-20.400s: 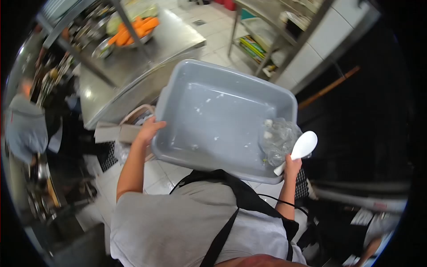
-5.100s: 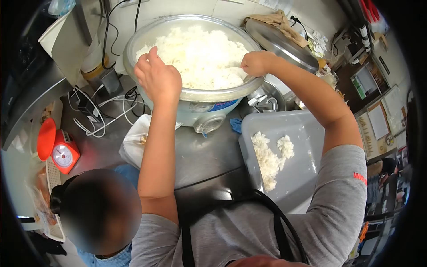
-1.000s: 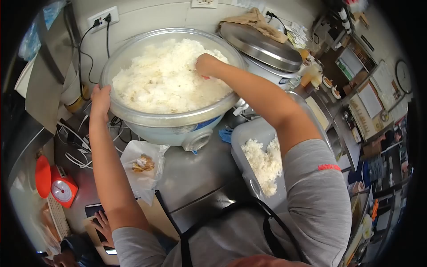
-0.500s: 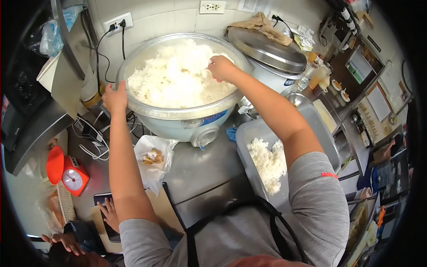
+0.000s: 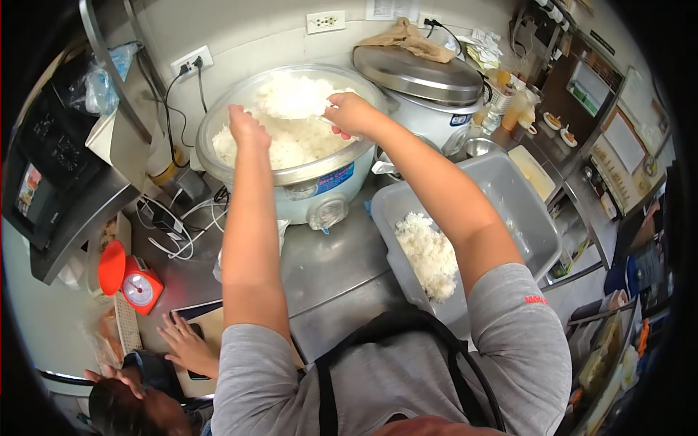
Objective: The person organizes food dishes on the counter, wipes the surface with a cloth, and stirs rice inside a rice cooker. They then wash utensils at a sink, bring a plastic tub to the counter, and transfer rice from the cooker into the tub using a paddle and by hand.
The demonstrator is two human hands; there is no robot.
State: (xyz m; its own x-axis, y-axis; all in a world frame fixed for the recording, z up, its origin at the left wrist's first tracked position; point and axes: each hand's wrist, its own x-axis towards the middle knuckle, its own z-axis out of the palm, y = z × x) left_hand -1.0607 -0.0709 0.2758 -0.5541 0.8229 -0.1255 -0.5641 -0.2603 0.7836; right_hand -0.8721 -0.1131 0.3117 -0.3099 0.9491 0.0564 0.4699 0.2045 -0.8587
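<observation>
A large rice cooker pot [image 5: 291,174] with a wide pale rim holds a heap of cooked white rice [image 5: 305,145]. My right hand [image 5: 350,116] is closed at the right side of a raised mound of rice [image 5: 292,98]. A thin pale edge shows by its fingers, but what it grips cannot be made out. My left hand [image 5: 249,131] is over the pot's left part with curled fingers near the mound's left side; what they hold is hidden. To the right, a grey plastic tub [image 5: 509,196] has a pile of rice [image 5: 429,254] in it.
A second cooker with a metal lid [image 5: 418,73] and a brown cloth [image 5: 403,40] stands behind right. At left are a red scale [image 5: 139,287], cables [image 5: 174,232] and a metal shelf edge [image 5: 80,232]. Another person's hand [image 5: 190,345] is by a phone [image 5: 198,363].
My left hand has left the pot's rim and moved in over the rice. My right hand remains at the rice, where a mound now stands raised between both hands. The view has shifted.
</observation>
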